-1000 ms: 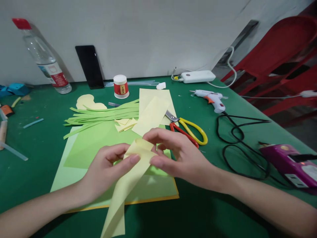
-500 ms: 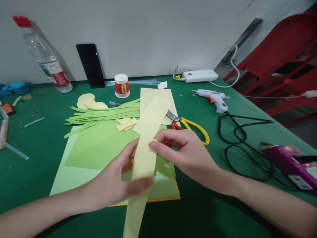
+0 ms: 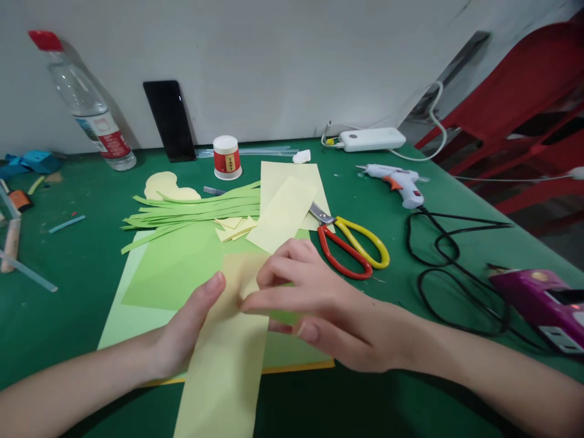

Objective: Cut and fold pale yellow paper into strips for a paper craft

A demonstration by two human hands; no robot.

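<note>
A long pale yellow paper strip (image 3: 223, 365) slants toward me over the stacked sheets. Under it lies my left hand (image 3: 182, 331), closed on the strip, with the thumb along its left edge and fingertips showing past its right edge. My right hand (image 3: 319, 298) touches the strip's upper part with the index fingertip. Its thumb stands apart from the paper, and the other fingers are bent. Just beyond, a shorter pale yellow piece (image 3: 285, 213) overlaps a pale yellow sheet (image 3: 292, 173). Scissors (image 3: 349, 246) with one red and one yellow handle lie to the right.
Green paper strips (image 3: 196, 210) lie across light green sheets (image 3: 168, 274). A white glue gun (image 3: 396, 182) with a looped black cable is at right, near a purple power socket (image 3: 542, 304). A bottle (image 3: 86, 103), a phone (image 3: 170, 120) and a paper cup (image 3: 227, 159) stand along the wall.
The long strip has come lower and nearer to me, and its top end has dropped below the shorter piece. My right thumb has left the strip, and the red scissor handle is uncovered.
</note>
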